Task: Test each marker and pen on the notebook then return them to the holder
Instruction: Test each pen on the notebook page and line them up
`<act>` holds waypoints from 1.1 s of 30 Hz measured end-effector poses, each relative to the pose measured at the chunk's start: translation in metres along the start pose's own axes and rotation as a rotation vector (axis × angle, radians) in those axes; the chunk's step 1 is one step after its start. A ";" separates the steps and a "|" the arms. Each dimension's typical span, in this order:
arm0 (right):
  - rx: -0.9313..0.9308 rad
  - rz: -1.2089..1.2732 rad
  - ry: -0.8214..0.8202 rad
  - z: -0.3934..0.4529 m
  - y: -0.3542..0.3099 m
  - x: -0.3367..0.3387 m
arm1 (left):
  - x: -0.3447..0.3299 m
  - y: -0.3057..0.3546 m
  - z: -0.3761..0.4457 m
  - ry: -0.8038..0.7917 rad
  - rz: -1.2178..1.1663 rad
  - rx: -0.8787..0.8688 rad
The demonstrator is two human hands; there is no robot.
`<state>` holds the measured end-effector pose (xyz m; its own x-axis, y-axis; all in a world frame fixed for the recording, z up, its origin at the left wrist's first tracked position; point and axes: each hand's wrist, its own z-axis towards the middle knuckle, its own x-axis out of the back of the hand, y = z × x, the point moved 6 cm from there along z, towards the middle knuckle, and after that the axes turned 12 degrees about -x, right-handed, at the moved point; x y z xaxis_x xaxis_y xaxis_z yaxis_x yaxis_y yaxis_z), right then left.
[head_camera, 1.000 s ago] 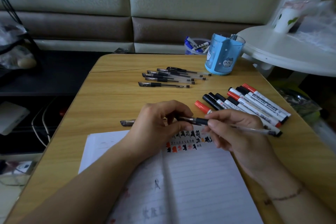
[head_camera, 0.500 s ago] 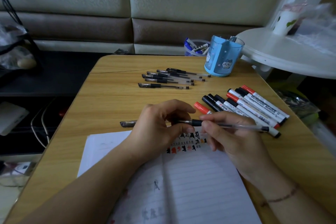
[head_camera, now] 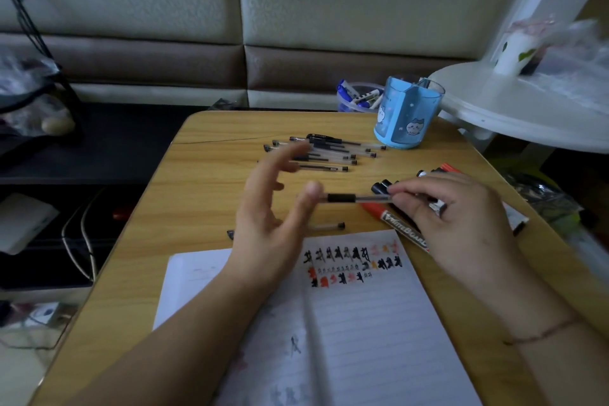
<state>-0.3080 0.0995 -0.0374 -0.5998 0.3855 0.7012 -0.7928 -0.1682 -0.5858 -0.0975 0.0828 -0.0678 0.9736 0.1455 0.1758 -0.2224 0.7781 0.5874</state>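
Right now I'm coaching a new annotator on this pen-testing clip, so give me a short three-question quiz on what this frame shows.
1. True or false: the right hand pinches the clear pen.
2. Where does the blue holder stand? A) on the notebook B) at the table's far edge C) on the round white table
3. Fill in: the left hand is ____, its fingers spread and gripping nothing.

Key: 1 true; 2 B; 3 open. The notebook lies open on the near side of the wooden table, with test marks on its right-hand page.
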 end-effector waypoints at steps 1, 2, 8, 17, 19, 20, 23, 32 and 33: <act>-0.014 -0.012 0.000 0.006 -0.002 -0.006 | 0.004 -0.001 0.000 0.070 -0.040 0.003; -0.023 -0.026 -0.016 0.011 -0.006 -0.014 | 0.008 -0.003 0.000 0.135 -0.069 0.007; -0.041 -0.105 -0.218 0.021 -0.031 -0.077 | 0.016 -0.011 -0.003 0.266 -0.044 0.023; -0.012 -0.234 -0.245 0.044 -0.036 -0.089 | 0.029 -0.019 -0.005 0.456 -0.052 0.088; -0.038 -0.384 -0.140 0.065 -0.029 -0.086 | 0.030 -0.020 -0.005 0.469 -0.050 0.120; -0.054 -0.470 -0.127 0.074 -0.025 -0.086 | 0.030 -0.021 -0.005 0.471 -0.049 0.129; -0.116 -0.617 -0.168 0.090 -0.010 -0.094 | 0.029 -0.020 -0.005 0.460 -0.045 0.133; -0.082 -0.493 -0.075 0.077 -0.016 -0.081 | 0.027 -0.016 -0.002 0.336 0.111 0.043; -0.079 -0.430 -0.030 0.073 -0.020 -0.069 | 0.026 -0.015 -0.001 0.300 0.160 0.024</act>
<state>-0.2582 0.0098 -0.0443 -0.2205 0.3785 0.8990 -0.9612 0.0725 -0.2662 -0.0692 0.0758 -0.0728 0.8969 0.4412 0.0290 -0.3717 0.7169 0.5898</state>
